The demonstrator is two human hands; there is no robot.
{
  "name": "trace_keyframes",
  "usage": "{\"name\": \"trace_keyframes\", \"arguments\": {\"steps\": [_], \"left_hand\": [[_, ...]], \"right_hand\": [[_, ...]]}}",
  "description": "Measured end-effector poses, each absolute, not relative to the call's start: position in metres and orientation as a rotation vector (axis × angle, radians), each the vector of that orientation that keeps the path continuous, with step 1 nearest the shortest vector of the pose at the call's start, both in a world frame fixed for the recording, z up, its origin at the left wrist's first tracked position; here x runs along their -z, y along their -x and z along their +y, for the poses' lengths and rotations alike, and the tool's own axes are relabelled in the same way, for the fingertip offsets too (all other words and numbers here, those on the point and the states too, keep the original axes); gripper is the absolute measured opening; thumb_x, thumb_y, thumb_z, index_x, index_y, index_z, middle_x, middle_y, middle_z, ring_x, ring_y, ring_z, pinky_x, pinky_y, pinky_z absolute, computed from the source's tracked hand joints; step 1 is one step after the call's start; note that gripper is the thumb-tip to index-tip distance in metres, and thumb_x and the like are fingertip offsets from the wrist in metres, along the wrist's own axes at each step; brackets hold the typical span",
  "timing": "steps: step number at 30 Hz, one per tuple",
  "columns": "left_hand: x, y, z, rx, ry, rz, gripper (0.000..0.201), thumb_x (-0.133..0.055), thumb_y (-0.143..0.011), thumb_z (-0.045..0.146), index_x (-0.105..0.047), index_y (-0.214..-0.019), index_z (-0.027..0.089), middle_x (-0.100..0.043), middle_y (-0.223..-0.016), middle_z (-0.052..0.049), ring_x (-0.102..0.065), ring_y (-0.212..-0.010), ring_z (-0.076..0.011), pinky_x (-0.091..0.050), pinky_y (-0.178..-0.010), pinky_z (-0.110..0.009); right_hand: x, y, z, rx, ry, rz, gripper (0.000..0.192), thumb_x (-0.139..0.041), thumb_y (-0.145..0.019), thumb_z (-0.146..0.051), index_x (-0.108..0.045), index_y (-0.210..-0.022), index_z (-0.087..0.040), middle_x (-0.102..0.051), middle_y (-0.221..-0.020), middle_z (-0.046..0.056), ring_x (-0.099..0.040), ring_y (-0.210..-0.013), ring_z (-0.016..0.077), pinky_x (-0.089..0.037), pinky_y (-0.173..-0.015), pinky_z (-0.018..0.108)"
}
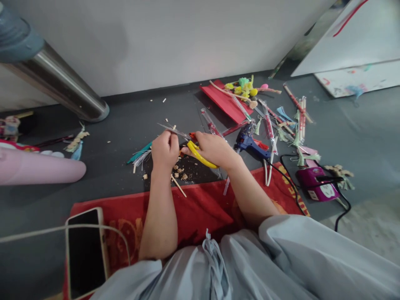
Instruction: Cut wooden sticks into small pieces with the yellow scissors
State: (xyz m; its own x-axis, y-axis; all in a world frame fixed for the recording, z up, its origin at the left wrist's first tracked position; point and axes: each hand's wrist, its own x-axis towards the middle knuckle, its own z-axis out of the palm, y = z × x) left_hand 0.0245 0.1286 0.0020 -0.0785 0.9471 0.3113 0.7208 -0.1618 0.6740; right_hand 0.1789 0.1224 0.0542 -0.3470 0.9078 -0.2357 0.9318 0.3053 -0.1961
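My right hand [215, 151] grips a pair of scissors [199, 156] by the yellow handle, with the blades pointing left. My left hand [165, 152] is closed at the blades, its fingers pinched together. What it holds is hidden, though small pale bits show just above the fingers. Beside the left hand lie a teal tassel [139, 153] and a bundle of white strands [143, 160]. Small tan pieces [178, 170] are scattered below and between the hands, near a thin wooden stick [178, 186].
A blue glue gun [251, 143] lies right of my right hand, its black cord running past a purple power block [317, 184]. Wrapped sticks, tassels and a red packet [223, 102] crowd the back right. A phone [86, 252] rests on the red cloth [200, 208]; a pink bottle [40, 166] lies left.
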Motion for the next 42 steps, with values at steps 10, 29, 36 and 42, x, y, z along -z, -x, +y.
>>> {"name": "trace_keyframes", "arguments": {"steps": [10,29,36,42], "left_hand": [[-0.002,-0.024,0.129,-1.054,-1.917,1.804,0.03,-0.035,-0.088,0.028,-0.058,-0.071,0.018,-0.053,-0.059,-0.001,-0.05,-0.058,-0.0136,-0.034,-0.06,-0.026],[0.0,-0.023,0.13,-0.987,-1.911,1.9,0.027,-0.037,-0.087,0.027,-0.053,-0.066,0.019,-0.051,-0.06,-0.002,-0.05,-0.061,-0.0153,-0.036,-0.064,-0.028],[-0.008,-0.03,0.123,-1.427,-1.934,1.951,0.028,-0.036,-0.09,0.027,-0.057,-0.106,0.017,-0.059,-0.109,-0.012,-0.051,-0.111,-0.0231,-0.035,-0.1,-0.041],[-0.006,-0.03,0.115,-1.472,-2.038,1.69,0.029,-0.031,-0.091,0.032,-0.056,-0.095,0.019,-0.06,-0.094,-0.01,-0.056,-0.095,-0.0203,-0.043,-0.091,-0.038]], "right_hand": [[-0.052,-0.18,0.123,0.45,-1.745,2.475,0.077,-0.016,-0.082,-0.077,-0.054,-0.101,-0.013,-0.068,-0.099,0.015,-0.065,-0.09,0.0271,-0.038,-0.066,0.028],[-0.052,-0.175,0.125,0.409,-1.864,2.396,0.078,-0.021,-0.08,-0.078,-0.064,-0.096,-0.015,-0.069,-0.093,0.016,-0.066,-0.089,0.0316,-0.045,-0.068,0.034],[-0.05,-0.175,0.131,0.507,-2.078,2.329,0.074,-0.022,-0.081,-0.077,-0.064,-0.091,-0.016,-0.069,-0.09,0.015,-0.066,-0.085,0.0286,-0.042,-0.066,0.031],[-0.045,-0.17,0.131,0.665,-2.288,2.379,0.063,-0.02,-0.089,-0.068,-0.061,-0.086,-0.02,-0.07,-0.085,0.009,-0.065,-0.083,0.0213,-0.036,-0.063,0.025]]}}
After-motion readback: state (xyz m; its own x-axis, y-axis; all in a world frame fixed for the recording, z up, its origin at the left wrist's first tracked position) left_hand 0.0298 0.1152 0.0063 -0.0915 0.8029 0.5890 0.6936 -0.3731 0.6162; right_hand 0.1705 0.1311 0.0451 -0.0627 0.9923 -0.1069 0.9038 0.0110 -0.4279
